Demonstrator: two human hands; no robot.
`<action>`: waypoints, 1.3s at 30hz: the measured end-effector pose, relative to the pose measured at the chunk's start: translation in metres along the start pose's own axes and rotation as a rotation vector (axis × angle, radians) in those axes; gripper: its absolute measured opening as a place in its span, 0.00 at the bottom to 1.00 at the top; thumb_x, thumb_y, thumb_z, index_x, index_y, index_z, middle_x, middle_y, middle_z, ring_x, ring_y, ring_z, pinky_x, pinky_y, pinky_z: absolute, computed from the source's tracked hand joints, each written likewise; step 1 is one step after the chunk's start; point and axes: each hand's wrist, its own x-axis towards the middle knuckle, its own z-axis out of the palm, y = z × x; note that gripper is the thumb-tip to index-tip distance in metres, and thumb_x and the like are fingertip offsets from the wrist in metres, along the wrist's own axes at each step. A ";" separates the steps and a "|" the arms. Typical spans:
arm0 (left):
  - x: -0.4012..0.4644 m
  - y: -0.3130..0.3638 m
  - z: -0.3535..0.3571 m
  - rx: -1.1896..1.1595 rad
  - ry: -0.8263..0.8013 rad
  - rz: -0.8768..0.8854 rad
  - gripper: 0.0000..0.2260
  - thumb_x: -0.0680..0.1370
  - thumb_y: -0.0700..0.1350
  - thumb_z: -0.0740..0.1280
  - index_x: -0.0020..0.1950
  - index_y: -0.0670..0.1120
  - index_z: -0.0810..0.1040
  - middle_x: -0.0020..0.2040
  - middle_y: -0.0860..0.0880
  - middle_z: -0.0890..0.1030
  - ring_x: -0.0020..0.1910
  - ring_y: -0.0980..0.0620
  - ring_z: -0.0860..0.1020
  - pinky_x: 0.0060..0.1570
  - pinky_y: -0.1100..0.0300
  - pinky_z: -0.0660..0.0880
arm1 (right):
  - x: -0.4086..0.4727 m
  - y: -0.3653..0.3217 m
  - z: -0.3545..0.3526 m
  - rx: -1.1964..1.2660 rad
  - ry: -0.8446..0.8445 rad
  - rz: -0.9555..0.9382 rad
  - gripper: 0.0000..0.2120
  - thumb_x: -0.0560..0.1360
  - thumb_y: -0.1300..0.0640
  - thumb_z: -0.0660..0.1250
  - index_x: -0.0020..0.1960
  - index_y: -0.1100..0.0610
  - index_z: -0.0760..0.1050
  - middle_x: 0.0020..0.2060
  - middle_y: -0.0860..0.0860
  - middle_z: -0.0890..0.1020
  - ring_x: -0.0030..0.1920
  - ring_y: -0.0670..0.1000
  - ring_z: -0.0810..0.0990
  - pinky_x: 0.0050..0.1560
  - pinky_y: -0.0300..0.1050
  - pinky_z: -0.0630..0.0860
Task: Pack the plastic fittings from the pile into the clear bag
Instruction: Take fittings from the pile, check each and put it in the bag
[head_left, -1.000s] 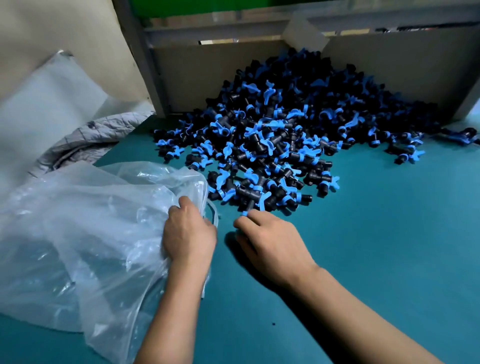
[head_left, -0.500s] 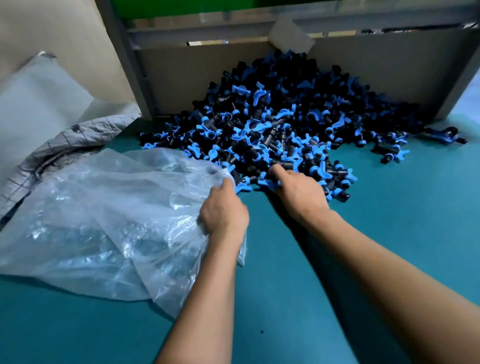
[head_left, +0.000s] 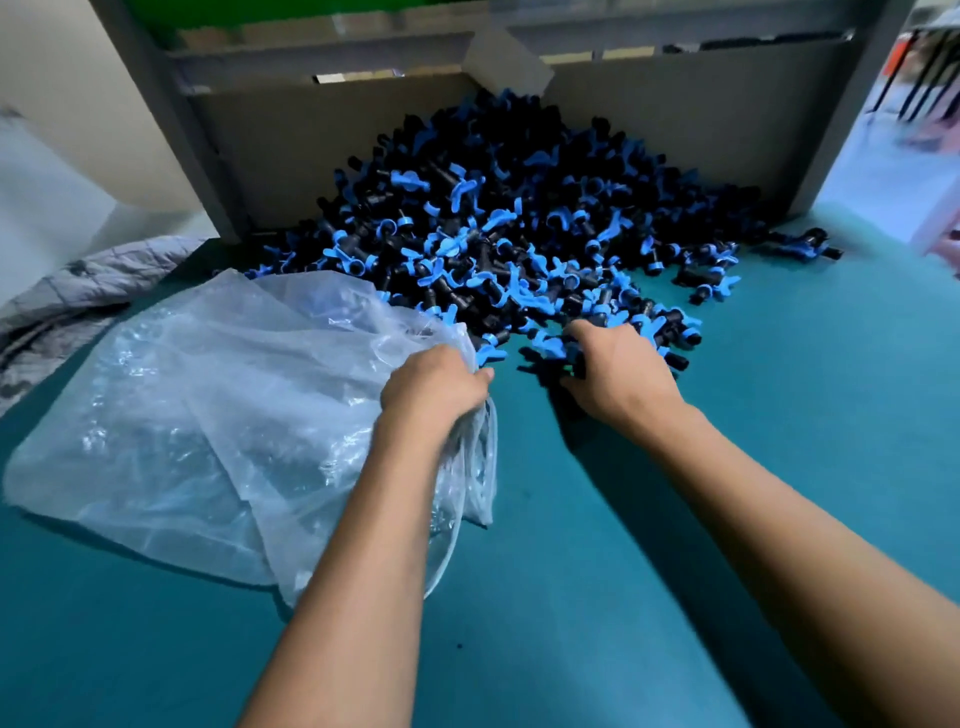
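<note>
Task judged barely begun. The clear bag (head_left: 218, 415) is seen lying mostly flat and crumpled on the teal worktop (head_left: 779, 467), left of centre, its mouth turned toward the pile (head_left: 519, 228). Nothing blue or black can be made out through the film, so no fittings appear to be packed yet; a few hidden in the folds cannot be ruled out.

The bag's mouth edge is gripped by the left hand (head_left: 434, 387), fingers curled and bunched tight on the plastic, just beside the near left edge of the pile. The right hand (head_left: 618, 371) is set at the pile's front edge, fingers curled down over several black-and-blue fittings (head_left: 670, 332); whether they are actually clamped in the grip or only being raked cannot be told, as the fingertips are hidden under the hand.

The pile is heaped against a cardboard wall (head_left: 311, 145) at the back of the worktop and spreads forward, with a few strays (head_left: 802, 244) off to the right. Essentially the whole heap is left to be moved.

A grey quilted cloth (head_left: 78, 291) is seen at far left.

Remaining, as judged: mouth to be held open, fittings scooped in, many handfuls.
</note>
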 end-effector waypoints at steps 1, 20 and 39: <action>-0.005 -0.002 -0.007 0.084 -0.032 -0.014 0.25 0.80 0.61 0.67 0.66 0.42 0.77 0.63 0.42 0.80 0.60 0.39 0.79 0.62 0.48 0.77 | -0.006 0.001 0.000 0.000 0.032 -0.005 0.15 0.75 0.56 0.70 0.60 0.56 0.74 0.42 0.58 0.81 0.45 0.63 0.80 0.38 0.51 0.77; -0.029 -0.032 -0.013 -0.229 -0.359 -0.007 0.13 0.80 0.39 0.72 0.38 0.42 0.73 0.26 0.44 0.76 0.24 0.50 0.73 0.31 0.60 0.72 | -0.110 -0.088 0.016 0.688 -0.062 -0.194 0.23 0.69 0.38 0.75 0.53 0.49 0.70 0.40 0.44 0.78 0.39 0.45 0.77 0.41 0.45 0.75; -0.061 0.000 -0.067 -0.807 -0.366 0.352 0.08 0.74 0.36 0.65 0.36 0.44 0.74 0.26 0.50 0.71 0.21 0.57 0.69 0.23 0.68 0.66 | -0.110 -0.088 0.012 0.311 0.134 -0.557 0.12 0.77 0.53 0.66 0.59 0.55 0.77 0.55 0.51 0.77 0.57 0.53 0.73 0.53 0.47 0.74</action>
